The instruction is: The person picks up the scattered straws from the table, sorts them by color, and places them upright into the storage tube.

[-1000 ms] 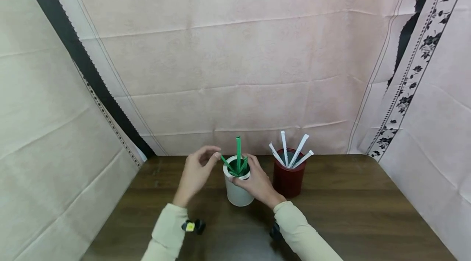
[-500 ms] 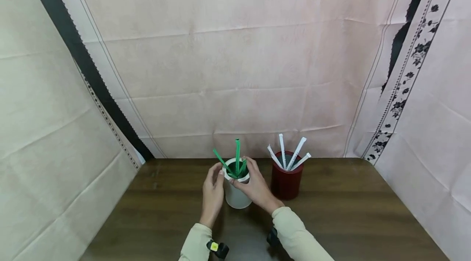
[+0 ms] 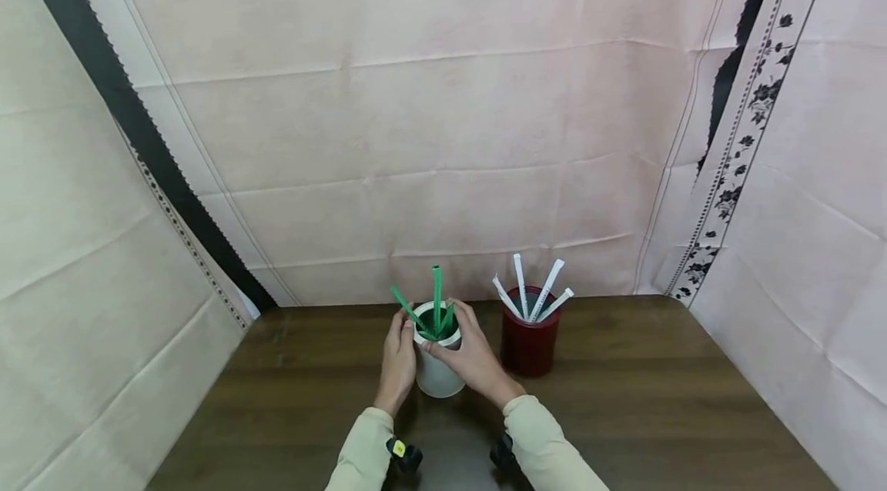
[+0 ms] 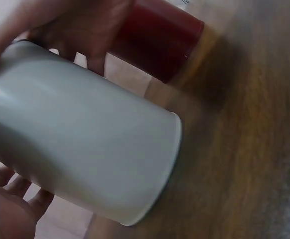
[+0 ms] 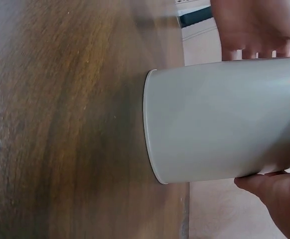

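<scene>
A pale grey, white-rimmed cup (image 3: 438,377) stands upright near the back of the table, with several green paper-like sticks (image 3: 437,292) leaning in it. My left hand (image 3: 398,366) holds its left side near the rim, close by the left-leaning stick. From the right, my right hand (image 3: 480,362) grips the upper cup, thumb at the front of the rim and fingers behind. Both wrist views show the smooth wall of the cup (image 4: 85,134) between the two hands. Its base edge (image 5: 152,127) is right at the tabletop, while the sticks are hidden there.
A dark red cup (image 3: 528,350) with several white printed sticks (image 3: 549,283) stands close to the right of my right hand. The brown wooden table (image 3: 624,399) meets a pale cloth backdrop (image 3: 443,114) at its back edge.
My left hand has left the tip of the left green stick and moved down to the right, onto the grey cup's side. My right hand keeps its grip on the cup.
</scene>
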